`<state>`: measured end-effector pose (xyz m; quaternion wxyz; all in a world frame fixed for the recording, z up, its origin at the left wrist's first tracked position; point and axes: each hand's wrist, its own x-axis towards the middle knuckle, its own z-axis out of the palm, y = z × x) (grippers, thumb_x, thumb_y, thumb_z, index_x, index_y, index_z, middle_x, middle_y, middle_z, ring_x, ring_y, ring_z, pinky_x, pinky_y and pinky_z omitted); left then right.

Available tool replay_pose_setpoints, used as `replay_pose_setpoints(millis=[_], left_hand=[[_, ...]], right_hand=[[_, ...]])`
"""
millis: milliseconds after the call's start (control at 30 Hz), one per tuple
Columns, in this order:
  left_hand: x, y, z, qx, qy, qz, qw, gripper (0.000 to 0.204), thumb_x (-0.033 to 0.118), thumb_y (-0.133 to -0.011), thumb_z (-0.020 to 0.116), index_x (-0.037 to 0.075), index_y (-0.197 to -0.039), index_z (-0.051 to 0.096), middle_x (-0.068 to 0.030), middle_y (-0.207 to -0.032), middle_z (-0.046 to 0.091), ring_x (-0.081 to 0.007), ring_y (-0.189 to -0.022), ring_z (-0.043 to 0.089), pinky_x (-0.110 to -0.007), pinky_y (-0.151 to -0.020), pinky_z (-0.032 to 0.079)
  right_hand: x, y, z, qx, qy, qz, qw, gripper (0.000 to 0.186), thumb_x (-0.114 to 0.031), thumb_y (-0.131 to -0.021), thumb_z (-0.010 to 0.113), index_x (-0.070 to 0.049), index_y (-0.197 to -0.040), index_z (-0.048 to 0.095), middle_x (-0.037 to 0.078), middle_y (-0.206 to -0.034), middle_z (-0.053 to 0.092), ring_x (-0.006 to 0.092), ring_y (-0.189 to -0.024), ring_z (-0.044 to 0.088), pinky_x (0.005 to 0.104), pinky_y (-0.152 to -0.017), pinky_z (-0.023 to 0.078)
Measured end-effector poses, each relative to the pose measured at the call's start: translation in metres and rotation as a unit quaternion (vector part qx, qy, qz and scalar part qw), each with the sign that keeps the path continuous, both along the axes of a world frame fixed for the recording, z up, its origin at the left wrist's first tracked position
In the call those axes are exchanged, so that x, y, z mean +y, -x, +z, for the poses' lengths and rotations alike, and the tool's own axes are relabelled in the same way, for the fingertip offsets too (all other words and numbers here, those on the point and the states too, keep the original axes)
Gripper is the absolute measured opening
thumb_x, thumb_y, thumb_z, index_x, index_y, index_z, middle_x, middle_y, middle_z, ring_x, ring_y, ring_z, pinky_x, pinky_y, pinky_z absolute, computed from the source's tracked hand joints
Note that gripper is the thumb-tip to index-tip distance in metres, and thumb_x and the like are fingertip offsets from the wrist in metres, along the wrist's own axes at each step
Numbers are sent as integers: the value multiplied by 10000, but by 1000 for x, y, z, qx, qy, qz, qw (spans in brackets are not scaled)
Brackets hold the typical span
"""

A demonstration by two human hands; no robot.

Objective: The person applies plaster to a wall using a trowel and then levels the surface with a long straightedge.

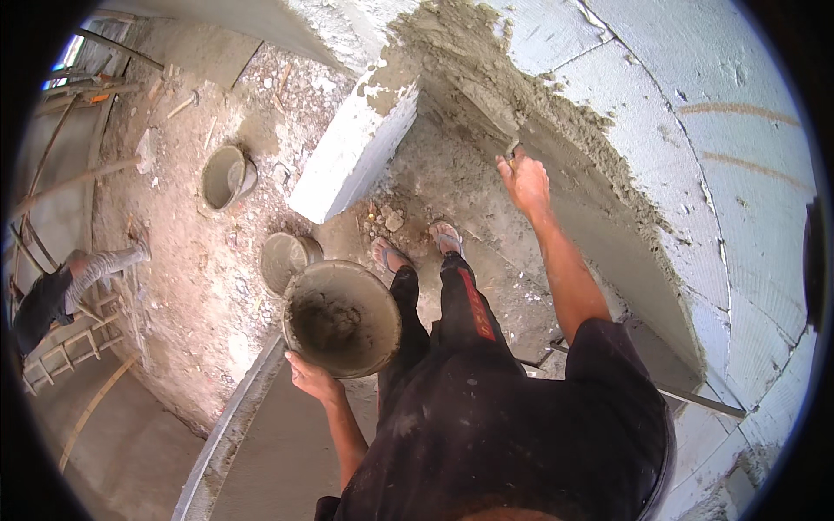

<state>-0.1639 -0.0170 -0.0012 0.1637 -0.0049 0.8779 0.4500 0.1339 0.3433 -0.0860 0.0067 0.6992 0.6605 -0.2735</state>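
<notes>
From my remote head feed: left hand (314, 379) clamped on the rim of a round mortar bowl (379, 309), wet mortar (330, 319) inside. Right hand (528, 185) closed around what I take for a trowel (514, 148), mostly hidden, up against the wall's grey mortar coat (608, 230). Hands well apart.

Progress: I'd call it partway. Lower band of the curved wall is coated and looks fairly smooth; the upper edge (569, 117) is rough, ragged, probably needing levelling. Above that, pale blocks (669, 130) are bare, with joints showing; can't tell whether they're due a coat. The white block pier (352, 156) has mortar only near its top end. Bowl's still stocked, so I judge more spreading is possible. Two buckets (248, 178) (307, 251) stand left, beyond the bowl.
</notes>
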Motion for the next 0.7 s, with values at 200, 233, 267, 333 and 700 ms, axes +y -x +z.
replay_pose_setpoints(millis=[200,233,267,333,700], left_hand=[[9,-1,5,28,41,-4,999,537,393,-1020,399,-83,-850,579,-63,-769,554,-152,-691,472,-310,-640,434],[12,-3,6,30,47,-3,998,537,396,-1019,400,-80,-841,576,-57,-761,551,-148,-687,470,-306,-638,432],[15,-6,8,34,36,-5,999,536,396,-1020,401,-77,-837,575,-53,-753,544,-145,-683,464,-306,-633,428],[23,-16,12,44,21,-9,999,532,395,-1020,402,-71,-831,573,-44,-739,531,-140,-677,452,-308,-622,419],[9,-59,-17,2,16,-58,998,503,383,-1024,408,-52,-828,569,-17,-726,502,-132,-671,417,-317,-604,385]], right_hand=[[4,-26,20,106,-44,10,993,442,-405,-863,636,34,-838,598,242,-686,590,392,-670,584,476,-651,458],[3,-33,24,124,-43,6,991,448,-402,-858,647,38,-799,592,232,-646,570,362,-601,569,452,-616,448],[0,-38,32,134,-33,-9,990,443,-396,-858,650,38,-794,586,212,-627,550,327,-587,545,437,-604,443],[-9,-47,49,156,-7,-39,987,434,-382,-858,656,38,-784,576,171,-591,509,258,-559,497,408,-581,431],[-108,-155,31,46,-134,16,990,380,-341,-875,661,31,-883,582,235,-685,605,422,-648,596,470,-595,469]])
